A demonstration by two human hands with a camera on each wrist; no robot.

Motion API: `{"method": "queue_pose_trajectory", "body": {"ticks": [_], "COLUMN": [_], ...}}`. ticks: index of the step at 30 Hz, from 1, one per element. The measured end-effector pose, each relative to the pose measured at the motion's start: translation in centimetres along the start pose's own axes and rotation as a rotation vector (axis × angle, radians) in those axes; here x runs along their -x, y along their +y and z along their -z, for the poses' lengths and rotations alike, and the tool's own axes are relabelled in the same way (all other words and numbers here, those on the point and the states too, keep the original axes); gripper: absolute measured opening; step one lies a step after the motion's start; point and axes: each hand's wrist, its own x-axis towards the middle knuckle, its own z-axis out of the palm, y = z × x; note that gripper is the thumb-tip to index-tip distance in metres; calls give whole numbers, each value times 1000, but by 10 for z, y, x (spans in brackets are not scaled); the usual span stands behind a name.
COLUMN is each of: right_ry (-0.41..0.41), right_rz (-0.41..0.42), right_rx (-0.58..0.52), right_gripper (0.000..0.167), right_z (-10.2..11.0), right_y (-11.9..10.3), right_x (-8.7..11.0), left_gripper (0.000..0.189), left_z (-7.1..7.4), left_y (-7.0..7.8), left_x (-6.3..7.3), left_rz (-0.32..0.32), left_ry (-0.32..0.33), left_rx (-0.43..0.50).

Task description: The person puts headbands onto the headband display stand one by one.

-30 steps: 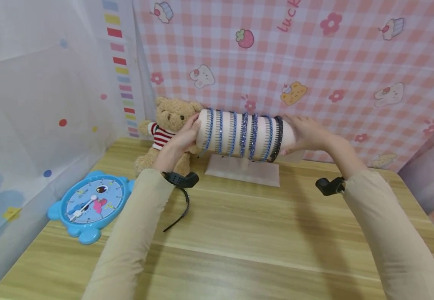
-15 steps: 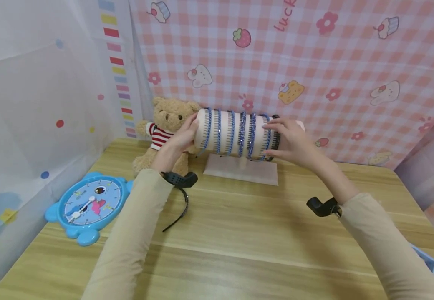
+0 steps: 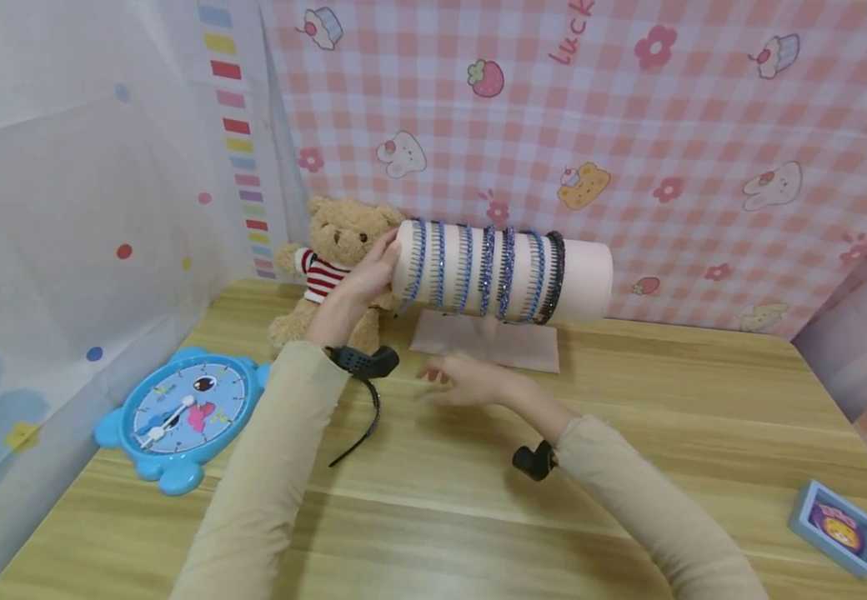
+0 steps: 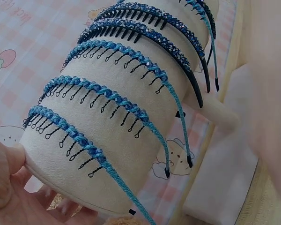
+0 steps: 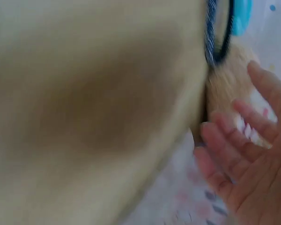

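Note:
A pale cylindrical headband stand (image 3: pixel 587 279) lies level on its base (image 3: pixel 531 348) at the back of the table. Along it sit several headbands: blue braided ones (image 4: pixel 86 91) with small wire loops, glittery toothed ones (image 4: pixel 159 40), and a black one (image 3: pixel 556 279) furthest right. My left hand (image 3: pixel 368 277) grips the stand's left end, thumb at the rim and fingers underneath in the left wrist view. My right hand (image 3: pixel 471 382) is over the table before the base, fingers spread and holding nothing. Left of it lies a loose dark headband (image 3: pixel 373 417), partly hidden behind my left wrist.
A teddy bear (image 3: pixel 339 237) in a striped shirt sits against the stand's left end. The blue toy clock (image 3: pixel 189 408) lies left of my left forearm. At the front right is a small blue box (image 3: pixel 837 529). A checkered cloth (image 3: pixel 433 125) hangs behind.
My right hand has left the stand's right end, passed across the black headband, and come down leftward to the table in front. My left hand keeps its grip on the stand.

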Motion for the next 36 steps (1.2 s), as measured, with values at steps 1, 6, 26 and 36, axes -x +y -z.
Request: {"method": "queue_pose_trajectory", "body": {"ticks": [1, 6, 26, 36], "right_ry": [-34, -53, -74, -253], "right_rz": [-16, -77, -518, -507], "right_rx": [-37, -113, -354, -845], "right_gripper": [41, 36, 32, 4], "right_z": [-7, -34, -59, 25], "right_y": [-1, -7, 48, 68], "right_x": [-6, -36, -40, 77], "left_gripper": [48, 48, 48, 48], "left_z": [0, -1, -4, -2], "left_y": [0, 0, 3, 3], "left_x": [0, 1, 2, 2], "left_rz": [3, 10, 2, 4], "left_ry": [2, 14, 15, 15], "left_rx": [5, 11, 2, 14]}}
